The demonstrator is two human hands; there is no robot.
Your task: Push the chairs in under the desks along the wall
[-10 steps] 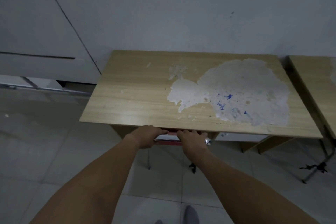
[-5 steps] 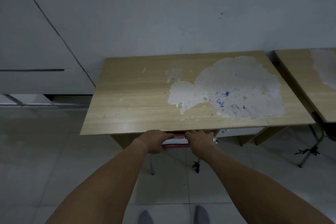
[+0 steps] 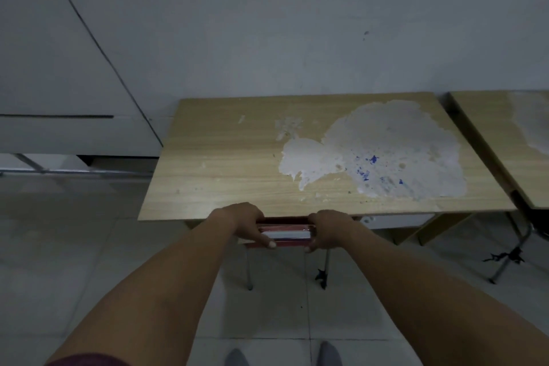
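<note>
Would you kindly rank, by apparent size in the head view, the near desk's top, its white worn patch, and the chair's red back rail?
Largest to smallest:
1. Desk top
2. White worn patch
3. Chair's red back rail, mostly hidden by the left hand and right hand, so its full size is unsure.

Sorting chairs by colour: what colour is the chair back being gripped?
Red, with a pale strip along its top; the chair back shows between both hands in the head view.

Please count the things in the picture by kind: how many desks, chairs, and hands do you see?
Desks: 2, the worn desk and the second desk at the right edge.
Chairs: 1, the red chair, mostly under the desk.
Hands: 2, left hand and right hand.
Total: 5
</note>
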